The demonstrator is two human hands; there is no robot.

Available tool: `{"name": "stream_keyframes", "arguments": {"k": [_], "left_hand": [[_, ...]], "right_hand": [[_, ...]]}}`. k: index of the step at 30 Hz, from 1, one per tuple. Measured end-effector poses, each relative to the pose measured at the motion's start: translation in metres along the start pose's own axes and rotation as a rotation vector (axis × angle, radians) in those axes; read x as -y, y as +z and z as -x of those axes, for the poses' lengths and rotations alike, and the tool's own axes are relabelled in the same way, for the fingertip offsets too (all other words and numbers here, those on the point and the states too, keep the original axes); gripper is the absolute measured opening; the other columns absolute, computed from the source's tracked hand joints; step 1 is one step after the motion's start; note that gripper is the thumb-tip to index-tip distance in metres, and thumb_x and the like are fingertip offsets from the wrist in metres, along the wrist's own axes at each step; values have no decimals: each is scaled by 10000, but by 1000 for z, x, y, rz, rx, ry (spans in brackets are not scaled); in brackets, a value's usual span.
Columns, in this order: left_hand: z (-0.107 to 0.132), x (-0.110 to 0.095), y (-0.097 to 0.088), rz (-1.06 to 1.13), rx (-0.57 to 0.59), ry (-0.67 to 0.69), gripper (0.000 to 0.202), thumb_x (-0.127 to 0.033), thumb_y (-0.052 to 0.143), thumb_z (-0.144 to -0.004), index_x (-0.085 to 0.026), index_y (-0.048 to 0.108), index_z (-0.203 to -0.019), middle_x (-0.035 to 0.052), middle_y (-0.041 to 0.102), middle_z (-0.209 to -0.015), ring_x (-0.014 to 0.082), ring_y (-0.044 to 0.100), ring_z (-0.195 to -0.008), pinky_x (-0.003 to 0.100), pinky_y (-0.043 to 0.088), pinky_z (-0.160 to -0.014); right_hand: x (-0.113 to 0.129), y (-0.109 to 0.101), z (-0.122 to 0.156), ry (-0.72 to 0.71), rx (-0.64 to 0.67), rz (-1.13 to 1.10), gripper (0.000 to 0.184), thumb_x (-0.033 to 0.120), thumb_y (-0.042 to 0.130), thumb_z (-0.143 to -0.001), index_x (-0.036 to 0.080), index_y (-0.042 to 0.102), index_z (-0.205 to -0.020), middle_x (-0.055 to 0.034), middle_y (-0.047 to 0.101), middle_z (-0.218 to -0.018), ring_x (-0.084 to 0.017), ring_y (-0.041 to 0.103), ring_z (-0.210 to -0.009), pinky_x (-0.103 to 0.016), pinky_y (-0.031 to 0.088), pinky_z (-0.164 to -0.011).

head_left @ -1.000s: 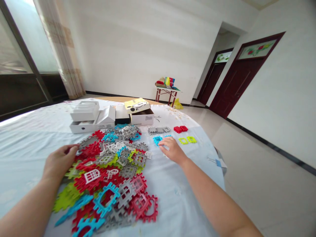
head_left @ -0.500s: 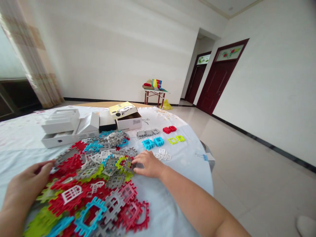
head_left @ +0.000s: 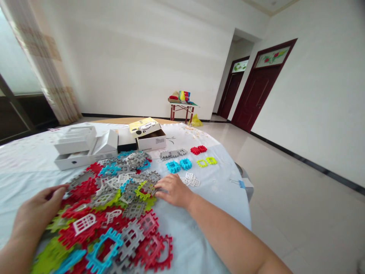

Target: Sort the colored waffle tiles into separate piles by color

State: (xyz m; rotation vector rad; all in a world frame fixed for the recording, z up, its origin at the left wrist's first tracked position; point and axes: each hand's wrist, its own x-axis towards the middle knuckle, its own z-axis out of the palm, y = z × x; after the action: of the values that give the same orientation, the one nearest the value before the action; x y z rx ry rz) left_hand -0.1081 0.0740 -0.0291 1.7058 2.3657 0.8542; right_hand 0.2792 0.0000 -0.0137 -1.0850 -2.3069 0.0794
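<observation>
A heap of toothed plastic building pieces, red, grey, blue, green and white, covers the near left of the table. My right hand [head_left: 175,190] is at the heap's right edge, its fingers closed on a grey building piece [head_left: 149,187] that overlaps a green square frame piece [head_left: 140,192]. At the left edge, my left hand [head_left: 41,211] has thumb and fingers bent together beside red pieces [head_left: 84,189] and a grey piece [head_left: 81,178]; whatever is between the fingertips is hidden. A blue frame piece [head_left: 117,238] and a white window piece [head_left: 84,223] lie nearer me.
Beyond my right hand lie small groups: white windows [head_left: 191,179], blue pieces [head_left: 173,166], green frames [head_left: 211,161], red pieces [head_left: 199,150] and a grey row [head_left: 173,153]. White boxes [head_left: 72,161] and a yellow-lidded box [head_left: 151,142] stand behind the heap.
The view has turned slightly left, so the scene sits a little further right. The grey piece at my right fingers has shifted slightly against the green frame. My left hand stays at the heap's edge.
</observation>
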Motion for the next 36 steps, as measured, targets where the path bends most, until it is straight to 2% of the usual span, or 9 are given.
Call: {"name": "stream_keyframes", "arguments": {"k": [5, 10, 16, 20, 23, 27, 30, 33, 36], "left_hand": [[15, -24, -18, 17, 89, -54, 468, -442, 415, -732, -155, 618, -1040, 42, 628, -702, 160, 536, -631, 219, 379, -546], [17, -27, -19, 33, 95, -77, 478, -452, 408, -731, -156, 616, -1044, 35, 612, -670, 151, 521, -611, 218, 371, -541], [20, -31, -22, 36, 76, -76, 461, -432, 417, -723, -152, 628, -1023, 44, 610, -682, 150, 514, -602, 215, 366, -524], [20, -32, -22, 52, 102, -90, 476, -451, 407, -728, -162, 618, -1040, 27, 588, -607, 153, 512, -579, 217, 363, -518], [19, -29, -21, 48, 91, -87, 472, -455, 403, -729, -167, 622, -1032, 33, 607, -640, 158, 525, -591, 221, 368, -521], [16, -24, -18, 62, 89, -74, 454, -443, 404, -731, -159, 630, -1005, 49, 635, -708, 165, 542, -616, 221, 378, -529], [14, -22, -16, 61, 87, -63, 452, -451, 402, -729, -173, 629, -1003, 38, 637, -696, 169, 549, -634, 222, 381, -539], [14, -23, -16, 65, 109, -86, 469, -466, 388, -724, -179, 623, -1012, 22, 632, -651, 168, 548, -601, 230, 379, -534], [14, -25, -17, 79, 126, -114, 471, -465, 370, -726, -181, 617, -1010, 17, 628, -636, 172, 555, -598, 235, 383, -531]], "right_hand": [[-2, -12, 1, 190, -68, -117, 356, 355, 301, -901, 172, 573, -762, -15, 590, -696, -130, 519, -722, -244, 360, -685], [-10, -9, 4, 354, -4, -216, 394, 410, 312, -880, 181, 552, -669, 24, 522, -572, -109, 484, -573, -207, 344, -545], [-12, 2, 5, 471, -53, -277, 266, 373, 445, -819, 199, 604, -944, -13, 630, -739, -143, 573, -709, -242, 412, -659], [-13, 7, 4, 513, -58, -380, 341, 334, 568, -728, 203, 576, -1043, -6, 633, -747, -141, 576, -699, -265, 439, -686], [-22, 1, -1, 527, -131, -501, 381, 305, 592, -700, 179, 557, -1057, -11, 634, -761, -135, 576, -700, -276, 448, -696], [-59, -18, -12, 617, -327, -608, 346, 321, 588, -689, 149, 564, -989, -28, 642, -761, -139, 589, -685, -274, 465, -658], [-102, -33, -21, 726, -443, -511, 349, 335, 565, -692, 126, 576, -973, -54, 656, -799, -147, 603, -674, -258, 472, -614], [-144, -41, -30, 863, -446, -244, 336, 311, 494, -731, 126, 596, -992, -60, 673, -818, -145, 619, -683, -230, 466, -592], [-175, -42, -38, 934, -428, -117, 303, 270, 467, -734, 126, 637, -940, -63, 681, -745, -154, 625, -661, -231, 457, -592]]}}
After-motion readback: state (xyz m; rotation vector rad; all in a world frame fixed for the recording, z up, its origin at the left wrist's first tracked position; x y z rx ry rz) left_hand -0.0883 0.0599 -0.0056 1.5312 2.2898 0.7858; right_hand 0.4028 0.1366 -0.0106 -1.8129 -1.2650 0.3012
